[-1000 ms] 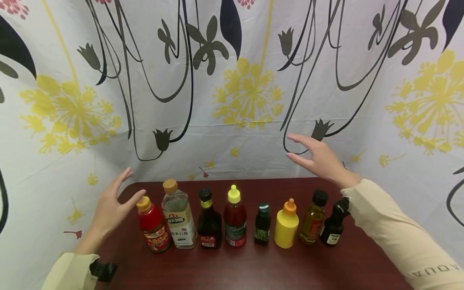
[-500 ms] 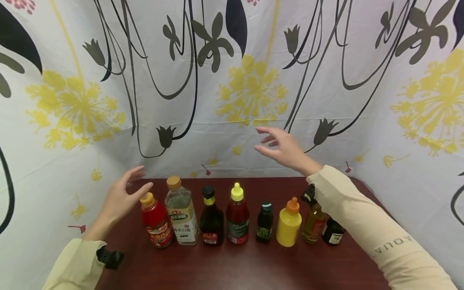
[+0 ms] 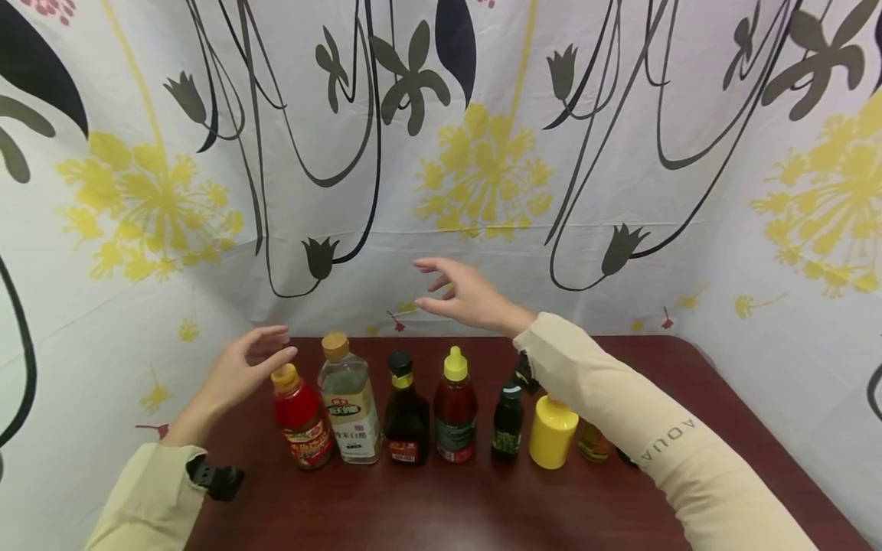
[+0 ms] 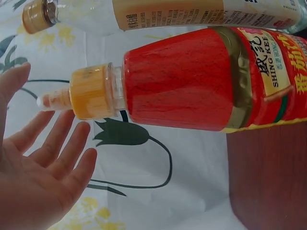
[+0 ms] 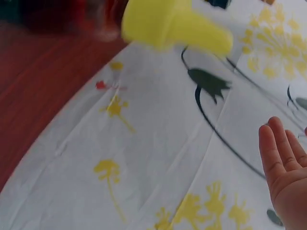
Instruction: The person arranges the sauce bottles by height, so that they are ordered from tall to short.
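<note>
My left hand [image 3: 241,373] is beside the orange-yellow cap of a red tomato sauce bottle [image 3: 304,425], fingers loosely bent. In the left wrist view its fingertips are close to the nozzle of the red bottle [image 4: 177,79]; whether they touch I cannot tell. My right hand [image 3: 475,297] hovers empty above and behind the row, nearest a dark red sauce bottle [image 3: 455,409] with a yellow nozzle cap. That yellow cap [image 5: 163,24] appears blurred in the right wrist view, apart from the right hand [image 5: 292,177].
The row also holds a clear vinegar bottle [image 3: 350,413], a dark black-capped bottle [image 3: 406,417], a small green-capped bottle [image 3: 507,428] and a yellow squeeze bottle [image 3: 553,435]. My right sleeve [image 3: 620,398] partly covers an oil bottle [image 3: 594,444]. A patterned cloth [image 3: 386,306] stands behind the table [image 3: 441,509].
My right hand has swept left over the row, from the right-hand bottles to the middle ones. The left hand stays by the red bottle, its fingers slightly more bent.
</note>
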`<state>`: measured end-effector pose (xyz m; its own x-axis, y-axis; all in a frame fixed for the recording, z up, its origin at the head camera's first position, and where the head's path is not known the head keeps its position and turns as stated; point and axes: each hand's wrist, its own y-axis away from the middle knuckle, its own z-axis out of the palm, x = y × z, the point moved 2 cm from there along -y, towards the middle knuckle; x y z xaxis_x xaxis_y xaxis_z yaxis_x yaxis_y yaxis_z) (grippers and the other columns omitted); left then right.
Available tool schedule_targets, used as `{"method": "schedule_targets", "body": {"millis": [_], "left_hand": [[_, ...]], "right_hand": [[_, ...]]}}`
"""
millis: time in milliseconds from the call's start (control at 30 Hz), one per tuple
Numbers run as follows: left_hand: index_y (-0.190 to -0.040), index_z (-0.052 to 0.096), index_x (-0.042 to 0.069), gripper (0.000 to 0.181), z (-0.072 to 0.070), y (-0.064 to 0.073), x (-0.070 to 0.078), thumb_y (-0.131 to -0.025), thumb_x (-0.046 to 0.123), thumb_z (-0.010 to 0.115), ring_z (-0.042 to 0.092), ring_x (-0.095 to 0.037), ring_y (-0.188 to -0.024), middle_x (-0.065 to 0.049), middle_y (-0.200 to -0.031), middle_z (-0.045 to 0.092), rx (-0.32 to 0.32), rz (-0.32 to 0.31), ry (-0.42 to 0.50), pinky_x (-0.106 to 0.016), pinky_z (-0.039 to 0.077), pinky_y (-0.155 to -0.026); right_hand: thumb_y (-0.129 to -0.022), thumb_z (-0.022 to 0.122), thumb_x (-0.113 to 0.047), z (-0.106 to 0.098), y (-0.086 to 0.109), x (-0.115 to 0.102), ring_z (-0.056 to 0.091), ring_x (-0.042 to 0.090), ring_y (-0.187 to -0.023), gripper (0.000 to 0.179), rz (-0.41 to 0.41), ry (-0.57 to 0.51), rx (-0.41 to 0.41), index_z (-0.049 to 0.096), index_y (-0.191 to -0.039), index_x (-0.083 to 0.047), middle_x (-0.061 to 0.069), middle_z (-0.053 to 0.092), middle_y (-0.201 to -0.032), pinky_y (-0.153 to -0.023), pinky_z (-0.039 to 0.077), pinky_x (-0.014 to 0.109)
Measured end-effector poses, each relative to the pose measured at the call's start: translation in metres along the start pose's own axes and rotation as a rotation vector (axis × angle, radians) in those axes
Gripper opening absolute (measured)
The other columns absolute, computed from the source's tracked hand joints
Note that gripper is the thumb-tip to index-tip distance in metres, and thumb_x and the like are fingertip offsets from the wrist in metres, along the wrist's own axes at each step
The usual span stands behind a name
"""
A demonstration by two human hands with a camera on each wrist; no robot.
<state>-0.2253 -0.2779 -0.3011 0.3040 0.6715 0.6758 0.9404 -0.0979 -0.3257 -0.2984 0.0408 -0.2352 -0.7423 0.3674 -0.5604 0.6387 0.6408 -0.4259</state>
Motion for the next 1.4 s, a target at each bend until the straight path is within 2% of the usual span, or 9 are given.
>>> {"method": "schedule_targets", "body": {"millis": [300, 433, 533, 733, 867, 1033, 1200, 1333, 1400], "left_hand": [[-0.124, 0.047, 0.003, 0.043, 0.013, -0.003, -0.016, -0.089, 0.027, 0.054, 0.052, -0.024, -0.098, -0.016, -0.111, 0.056, -0.068, -0.011, 0.067, -0.029, 0.045, -0.074], [-0.124, 0.047, 0.004, 0.042, 0.019, -0.001, -0.022, -0.089, 0.027, 0.053, 0.047, -0.025, -0.103, -0.015, -0.112, 0.055, -0.085, -0.016, 0.099, -0.038, 0.042, -0.078], [-0.124, 0.047, 0.005, 0.042, 0.023, 0.002, -0.028, -0.089, 0.028, 0.053, 0.046, -0.026, -0.107, -0.015, -0.111, 0.055, -0.065, -0.010, 0.105, -0.045, 0.039, -0.082], [-0.124, 0.048, 0.008, 0.043, 0.035, 0.009, -0.042, -0.088, 0.029, 0.056, 0.055, -0.003, -0.091, -0.013, -0.110, 0.057, -0.026, -0.030, 0.139, -0.029, 0.046, -0.075], [-0.123, 0.048, 0.009, 0.041, 0.039, 0.014, -0.047, -0.088, 0.029, 0.055, 0.052, 0.001, -0.093, -0.012, -0.110, 0.058, -0.001, -0.035, 0.141, -0.028, 0.045, -0.075], [-0.122, 0.050, 0.009, 0.038, 0.043, 0.017, -0.050, -0.088, 0.025, 0.056, 0.051, 0.003, -0.094, -0.013, -0.112, 0.058, 0.029, -0.025, 0.188, -0.024, 0.046, -0.073], [-0.114, 0.055, 0.007, 0.031, 0.049, 0.019, -0.053, -0.087, 0.021, 0.058, 0.054, 0.000, -0.091, -0.009, -0.108, 0.059, 0.069, -0.005, 0.225, -0.024, 0.047, -0.071], [-0.111, 0.057, 0.005, 0.029, 0.051, 0.019, -0.056, -0.086, 0.020, 0.059, 0.057, -0.006, -0.089, -0.010, -0.105, 0.061, 0.098, 0.038, 0.253, -0.023, 0.048, -0.069], [-0.111, 0.058, 0.006, 0.028, 0.052, 0.018, -0.064, -0.086, 0.018, 0.059, 0.057, -0.007, -0.089, -0.009, -0.105, 0.061, 0.111, 0.086, 0.291, -0.021, 0.047, -0.068]], "right_hand": [[-0.085, 0.060, -0.020, 0.036, -0.018, -0.016, 0.054, 0.018, -0.099, 0.053, -0.032, -0.025, -0.060, 0.038, -0.132, -0.009, 0.008, 0.043, -0.128, -0.078, 0.046, 0.027], [-0.085, 0.059, -0.021, 0.052, -0.025, -0.023, 0.054, 0.016, -0.099, 0.054, -0.047, -0.028, -0.098, 0.037, -0.133, -0.009, 0.007, 0.043, -0.129, -0.079, 0.046, 0.026], [-0.086, 0.059, -0.022, 0.064, -0.029, -0.028, 0.054, 0.016, -0.100, 0.054, -0.056, -0.037, -0.124, 0.037, -0.133, -0.009, 0.008, 0.043, -0.130, -0.081, 0.045, 0.027], [-0.085, 0.059, -0.019, 0.083, -0.030, -0.031, 0.054, 0.018, -0.103, 0.053, -0.054, -0.079, -0.166, 0.038, -0.133, -0.008, 0.009, 0.044, -0.129, -0.079, 0.045, 0.021], [-0.085, 0.060, -0.020, 0.092, -0.031, -0.032, 0.053, 0.020, -0.105, 0.053, -0.046, -0.082, -0.193, 0.039, -0.132, -0.008, 0.010, 0.044, -0.130, -0.080, 0.044, 0.020], [-0.085, 0.061, -0.022, 0.101, -0.031, -0.032, 0.053, 0.016, -0.106, 0.051, -0.027, -0.069, -0.220, 0.041, -0.130, -0.009, 0.007, 0.046, -0.129, -0.081, 0.043, 0.019], [-0.083, 0.063, -0.020, 0.106, -0.032, -0.030, 0.057, 0.008, -0.096, 0.043, -0.047, -0.065, -0.216, 0.050, -0.123, -0.009, 0.004, 0.055, -0.116, -0.078, 0.045, 0.017], [-0.082, 0.064, -0.018, 0.109, -0.033, -0.030, 0.056, 0.006, -0.094, 0.037, -0.059, -0.047, -0.192, 0.055, -0.118, -0.010, 0.002, 0.058, -0.111, -0.075, 0.044, 0.015], [-0.082, 0.064, -0.016, 0.111, -0.034, -0.031, 0.056, 0.007, -0.095, 0.035, -0.065, -0.045, -0.176, 0.057, -0.116, -0.010, 0.002, 0.059, -0.110, -0.075, 0.044, 0.014]]}}
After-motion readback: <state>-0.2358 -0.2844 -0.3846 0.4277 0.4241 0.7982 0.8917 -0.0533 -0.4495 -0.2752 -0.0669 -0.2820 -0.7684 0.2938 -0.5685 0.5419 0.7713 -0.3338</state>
